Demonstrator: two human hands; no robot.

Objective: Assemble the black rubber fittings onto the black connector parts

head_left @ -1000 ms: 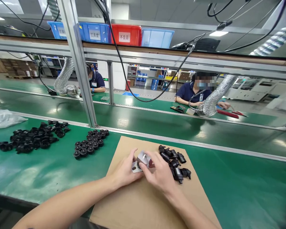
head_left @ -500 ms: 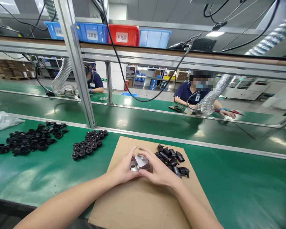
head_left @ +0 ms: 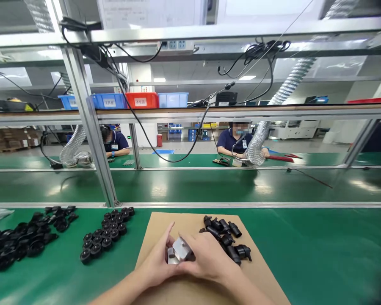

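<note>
Over the cardboard sheet [head_left: 197, 292], both my hands are closed around silvery metal blocks. My left hand [head_left: 155, 262] grips a block with a slot or hole [head_left: 172, 256] from the left, its index finger raised. From the right, my right hand [head_left: 208, 256] holds a square-faced block with a small pin [head_left: 181, 249], fingers over its far side. The two metal pieces sit against each other at a tilt; whether they are joined I cannot tell. Several black plastic fittings [head_left: 233, 252] lie just beyond my right hand on the cardboard.
Rows of round black caps [head_left: 106, 233] stand left of the cardboard, with a pile of black plastic parts [head_left: 28, 237] farther left on the green table [head_left: 320, 262]. A metal post [head_left: 92, 127] rises behind the caps. Two people sit across the line, beside flexible ducts [head_left: 257, 146].
The camera view has levelled and tilted up, so the table appears lower. My hands stay on the metal blocks, and my right fingers now cover more of them.
</note>
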